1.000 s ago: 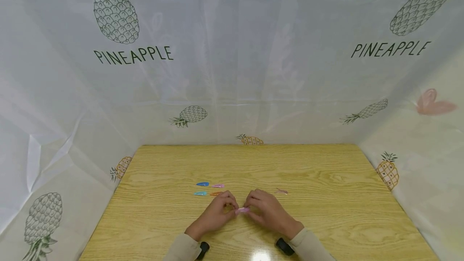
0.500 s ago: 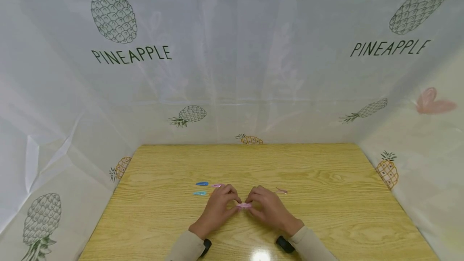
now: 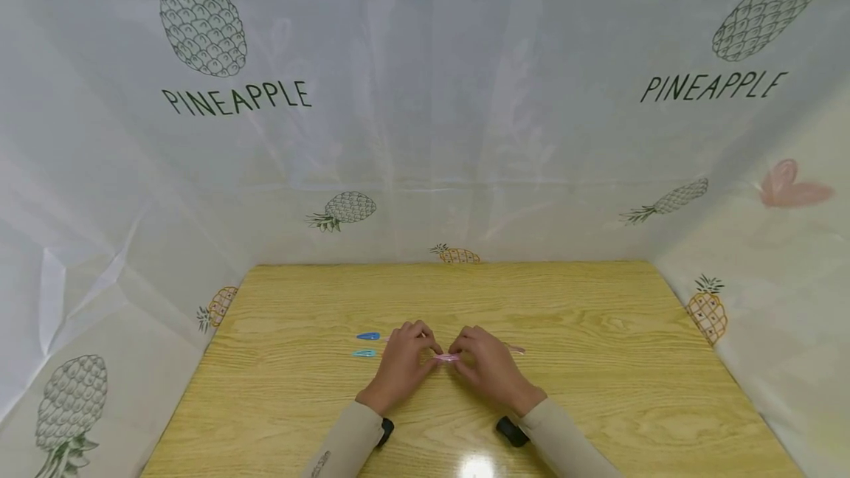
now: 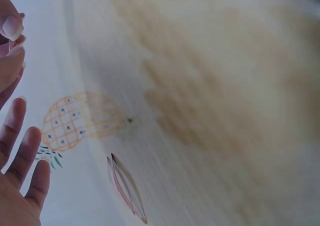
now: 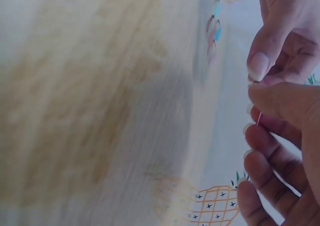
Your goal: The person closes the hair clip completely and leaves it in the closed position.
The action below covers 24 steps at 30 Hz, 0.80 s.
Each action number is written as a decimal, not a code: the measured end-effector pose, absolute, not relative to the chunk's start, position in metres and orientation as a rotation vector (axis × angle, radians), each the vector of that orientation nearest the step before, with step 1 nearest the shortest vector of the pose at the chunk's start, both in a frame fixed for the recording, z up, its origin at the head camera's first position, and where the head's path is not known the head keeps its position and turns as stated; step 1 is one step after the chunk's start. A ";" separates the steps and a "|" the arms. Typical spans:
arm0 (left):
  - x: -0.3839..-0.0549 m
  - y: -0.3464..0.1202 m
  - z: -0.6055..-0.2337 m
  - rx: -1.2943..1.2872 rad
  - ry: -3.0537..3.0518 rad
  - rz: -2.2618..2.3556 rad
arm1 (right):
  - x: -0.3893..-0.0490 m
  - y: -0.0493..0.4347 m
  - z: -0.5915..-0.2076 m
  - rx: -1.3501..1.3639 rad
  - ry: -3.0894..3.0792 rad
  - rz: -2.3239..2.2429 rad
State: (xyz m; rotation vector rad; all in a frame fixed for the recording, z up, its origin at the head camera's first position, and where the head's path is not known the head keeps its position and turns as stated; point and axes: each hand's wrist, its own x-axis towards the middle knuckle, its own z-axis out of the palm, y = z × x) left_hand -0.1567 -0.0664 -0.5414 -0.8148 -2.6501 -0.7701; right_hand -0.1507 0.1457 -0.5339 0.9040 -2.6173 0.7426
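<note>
In the head view a pink hair clip (image 3: 446, 358) spans the gap between my two hands, over the middle of the table. My left hand (image 3: 402, 360) pinches its left end between thumb and fingertips. At the other end, my right hand (image 3: 488, 364) pinches it the same way. The right wrist view shows both thumbs close together, with the right hand's (image 5: 280, 156) other fingers spread below. Most of the clip is hidden by the fingers in both wrist views.
A blue snap clip (image 3: 368, 336) and a light blue one (image 3: 364, 353) lie left of my hands on the wooden table (image 3: 299, 301). A pinkish clip (image 3: 516, 350) lies to the right, partly behind my right hand. Pineapple-printed white sheeting (image 3: 425, 131) surrounds the table.
Both hands have moved forward together, away from me, with the pink hair clip between them. My left hand now covers the orange clip and nearly all of the pink clip lying on the table.
</note>
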 end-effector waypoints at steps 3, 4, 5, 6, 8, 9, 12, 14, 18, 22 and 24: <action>-0.165 -0.069 -0.543 -0.810 -2.677 -0.759 | -0.156 0.141 -0.534 0.872 -2.622 0.727; -0.168 -0.070 -0.543 -0.805 -2.688 -0.761 | -0.158 0.140 -0.534 0.864 -2.621 0.725; -0.171 -0.072 -0.544 -0.802 -2.699 -0.765 | -0.159 0.138 -0.535 0.856 -2.624 0.726; -0.173 -0.074 -0.544 -0.798 -2.711 -0.771 | -0.161 0.136 -0.535 0.844 -2.631 0.724; -0.177 -0.077 -0.543 -0.791 -2.730 -0.781 | -0.165 0.133 -0.536 0.826 -2.648 0.729; -0.179 -0.078 -0.543 -0.788 -2.742 -0.793 | -0.167 0.131 -0.537 0.815 -2.662 0.732; -0.184 -0.085 -0.541 -0.788 -2.764 -0.823 | -0.172 0.124 -0.538 0.790 -2.705 0.732; -0.187 -0.089 -0.540 -0.794 -2.777 -0.840 | -0.176 0.120 -0.537 0.781 -2.730 0.731; -0.193 -0.099 -0.538 -0.785 -2.814 -0.859 | -0.182 0.113 -0.537 0.758 -2.763 0.732; -0.199 -0.105 -0.539 -0.770 -2.844 -0.842 | -0.187 0.108 -0.538 0.726 -2.791 0.738; -0.200 -0.105 -0.538 -0.768 -2.850 -0.845 | -0.189 0.106 -0.539 0.722 -2.800 0.744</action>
